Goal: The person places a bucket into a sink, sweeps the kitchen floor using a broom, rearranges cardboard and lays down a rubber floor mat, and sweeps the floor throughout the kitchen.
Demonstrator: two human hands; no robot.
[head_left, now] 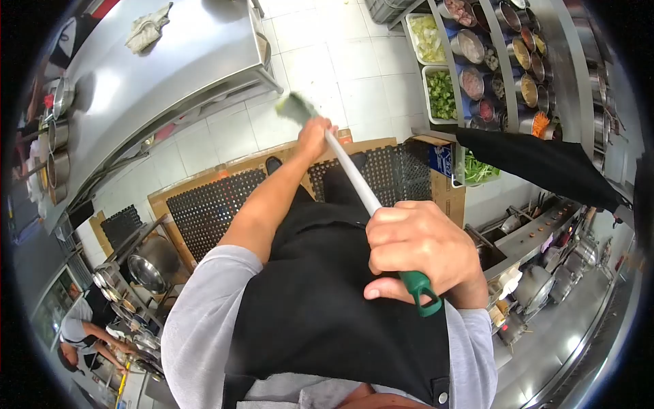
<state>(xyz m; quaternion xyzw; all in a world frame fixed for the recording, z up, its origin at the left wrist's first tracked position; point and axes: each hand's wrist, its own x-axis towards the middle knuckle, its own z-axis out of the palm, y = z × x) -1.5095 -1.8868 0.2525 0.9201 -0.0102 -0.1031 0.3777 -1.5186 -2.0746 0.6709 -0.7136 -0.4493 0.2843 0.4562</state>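
Observation:
A long-handled broom or brush runs slantwise across the view, with a white handle (354, 174), a green looped end (422, 294) and a green head (294, 108) blurred over the tiled floor. My left hand (315, 138) is wrapped round the handle low down, close to the head. Nearer the camera, my right hand (424, 247) grips the upper handle, its thumb beside the green end. The tips of the bristles are too smeared to make out.
A steel table (157, 75) with a crumpled cloth (148, 28) stands at upper left. Perforated black mats (214, 204) and cardboard lie underfoot. Food containers (439, 95) fill the upper right. Cooking equipment (535, 286) is at right, and another person (78, 330) works at lower left.

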